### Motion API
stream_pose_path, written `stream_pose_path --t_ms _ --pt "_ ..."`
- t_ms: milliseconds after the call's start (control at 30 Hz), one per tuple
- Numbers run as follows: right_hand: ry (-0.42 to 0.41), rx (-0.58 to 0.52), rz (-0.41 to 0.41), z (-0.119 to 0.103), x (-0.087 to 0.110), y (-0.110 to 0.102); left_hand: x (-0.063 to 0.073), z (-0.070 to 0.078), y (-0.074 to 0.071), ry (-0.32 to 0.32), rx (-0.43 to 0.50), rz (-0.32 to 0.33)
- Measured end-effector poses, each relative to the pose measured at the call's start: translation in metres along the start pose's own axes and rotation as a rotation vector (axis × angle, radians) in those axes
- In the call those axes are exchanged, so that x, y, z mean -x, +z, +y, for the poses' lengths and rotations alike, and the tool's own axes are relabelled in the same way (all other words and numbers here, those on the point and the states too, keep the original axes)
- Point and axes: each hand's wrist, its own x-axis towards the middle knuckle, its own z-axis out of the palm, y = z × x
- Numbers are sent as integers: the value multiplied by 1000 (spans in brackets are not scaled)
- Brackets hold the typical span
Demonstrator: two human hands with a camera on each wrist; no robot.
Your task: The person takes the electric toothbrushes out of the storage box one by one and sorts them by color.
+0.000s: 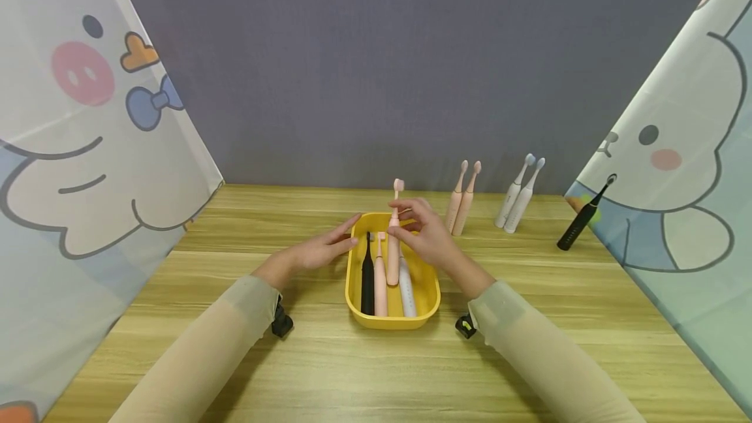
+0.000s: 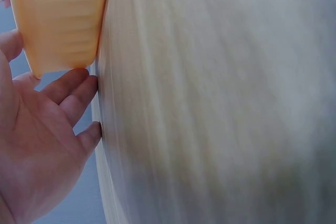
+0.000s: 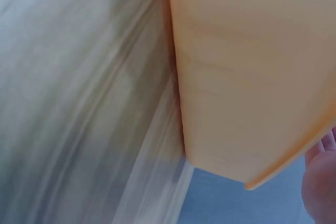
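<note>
Pinching a pink toothbrush (image 1: 393, 263) in my right hand (image 1: 427, 235) at the yellow bin (image 1: 393, 323); left hand (image 1: 320, 251), fingers extended, touches its left side. Probably colour sorting, about halfway: five brushes (image 1: 463, 215) stand far right, three more (image 1: 367, 284) lie in bin.

I'm getting a bright, pretty crisp head feed, soft shadows under the sleeves (image 1: 194, 351), faint sheen on the tabletop (image 1: 364, 371); both wrist cams look dimmer, bluish, blurry.

Nearest white toothbrush (image 1: 407, 294), head apparently hidden
</note>
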Motion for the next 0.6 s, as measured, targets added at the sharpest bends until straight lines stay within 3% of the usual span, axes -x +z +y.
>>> stream_pose_path --t_ms 600 --pt "-100 17 91 -2 -3 8 0 0 0 4 23 -6"
